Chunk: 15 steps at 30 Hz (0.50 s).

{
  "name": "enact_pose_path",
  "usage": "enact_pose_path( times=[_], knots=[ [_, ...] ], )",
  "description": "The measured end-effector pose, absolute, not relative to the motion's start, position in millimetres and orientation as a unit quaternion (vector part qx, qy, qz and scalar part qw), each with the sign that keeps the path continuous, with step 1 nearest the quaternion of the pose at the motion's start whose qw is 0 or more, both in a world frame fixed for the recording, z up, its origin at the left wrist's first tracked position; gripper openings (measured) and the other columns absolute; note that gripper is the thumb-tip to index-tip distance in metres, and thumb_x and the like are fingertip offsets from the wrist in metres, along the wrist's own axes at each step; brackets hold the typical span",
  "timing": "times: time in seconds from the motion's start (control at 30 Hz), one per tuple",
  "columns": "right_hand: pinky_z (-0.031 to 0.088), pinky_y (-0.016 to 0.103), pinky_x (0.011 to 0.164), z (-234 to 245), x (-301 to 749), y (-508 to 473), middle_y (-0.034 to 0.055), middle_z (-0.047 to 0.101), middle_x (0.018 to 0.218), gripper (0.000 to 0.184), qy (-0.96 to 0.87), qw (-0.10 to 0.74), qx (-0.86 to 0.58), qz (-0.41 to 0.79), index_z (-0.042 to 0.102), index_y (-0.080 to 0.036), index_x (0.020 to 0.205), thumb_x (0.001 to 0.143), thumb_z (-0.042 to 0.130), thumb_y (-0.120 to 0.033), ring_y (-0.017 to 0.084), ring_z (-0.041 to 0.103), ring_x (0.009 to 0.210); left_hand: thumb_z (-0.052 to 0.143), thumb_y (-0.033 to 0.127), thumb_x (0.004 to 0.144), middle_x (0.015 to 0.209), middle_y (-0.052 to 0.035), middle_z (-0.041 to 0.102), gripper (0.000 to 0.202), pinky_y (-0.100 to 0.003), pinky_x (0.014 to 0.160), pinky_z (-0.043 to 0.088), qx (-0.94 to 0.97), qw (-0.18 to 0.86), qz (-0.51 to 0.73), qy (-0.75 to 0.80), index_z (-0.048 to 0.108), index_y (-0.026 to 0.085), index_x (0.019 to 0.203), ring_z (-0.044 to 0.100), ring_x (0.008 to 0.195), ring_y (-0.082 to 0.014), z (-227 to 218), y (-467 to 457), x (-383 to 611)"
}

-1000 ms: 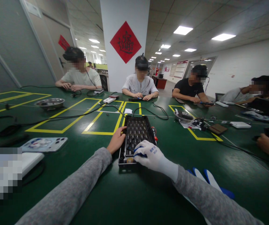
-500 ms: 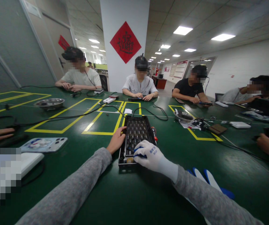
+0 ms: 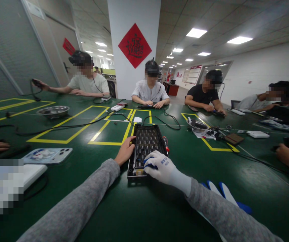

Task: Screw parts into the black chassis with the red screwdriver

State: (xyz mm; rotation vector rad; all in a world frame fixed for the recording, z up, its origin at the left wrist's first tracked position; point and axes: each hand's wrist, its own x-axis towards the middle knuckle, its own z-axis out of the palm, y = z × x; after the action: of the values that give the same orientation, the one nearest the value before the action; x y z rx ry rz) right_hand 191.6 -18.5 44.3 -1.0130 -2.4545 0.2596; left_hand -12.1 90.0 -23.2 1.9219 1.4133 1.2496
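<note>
A black screwdriver bit case [image 3: 147,137] lies open in front of me, with several rows of metal bits in its tray. My left hand [image 3: 126,150], bare, grips the left edge of the case, thumb and fingers against its side. Over the lower right of the case is my right hand [image 3: 159,165], in a white work glove with blue fingertips. Its fingers are curled together at the tray's near corner; anything between them is hidden. Against the right side of the case lies a red and black screwdriver [image 3: 165,144].
A spare blue-and-white glove [image 3: 225,193] lies partly under my right forearm. To the left are a phone [image 3: 47,156] and a white box-like device [image 3: 33,174]. Metal bowls [image 3: 53,111], cables and yellow tape lines are on the green table [image 3: 104,215]. Several co-workers sit around it.
Both my hands and the case stay nearly still. At the far left, a co-worker has stretched an arm out sideways, holding a dark object with a cable. Another person's hand at the left edge has drawn back slightly.
</note>
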Motion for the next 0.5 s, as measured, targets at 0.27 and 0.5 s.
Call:
enact_pose_path(
  times=[0.27,0.5],
  knots=[
    [0.042,0.031,0.082,45.4,191.8,-18.5,0.0038,0.061,0.095,0.019,-0.899,0.224,-0.364,0.095,0.067,-0.02,0.082,0.082,0.053,-0.033,0.017,0.051,0.094,0.042,0.012,0.071,0.121,-0.0078,0.052,0.048,-0.042,0.103,0.033,0.695,0.224,0.456,0.509,0.051,0.016,0.117,0.047,0.114,-0.0221,-27.1,93.2,-12.7],
    [0.041,0.031,0.082,42.9,192.9,-17.6,0.0035,0.061,0.094,0.019,-0.897,0.232,-0.363,0.095,0.067,-0.02,0.083,0.082,0.053,-0.034,0.016,0.051,0.093,0.041,0.012,0.071,0.122,-0.0093,0.051,0.048,-0.041,0.103,0.033,0.694,0.227,0.454,0.51,0.05,0.014,0.118,0.047,0.115,-0.0223,-25.4,92.0,-12.1]
  ],
)
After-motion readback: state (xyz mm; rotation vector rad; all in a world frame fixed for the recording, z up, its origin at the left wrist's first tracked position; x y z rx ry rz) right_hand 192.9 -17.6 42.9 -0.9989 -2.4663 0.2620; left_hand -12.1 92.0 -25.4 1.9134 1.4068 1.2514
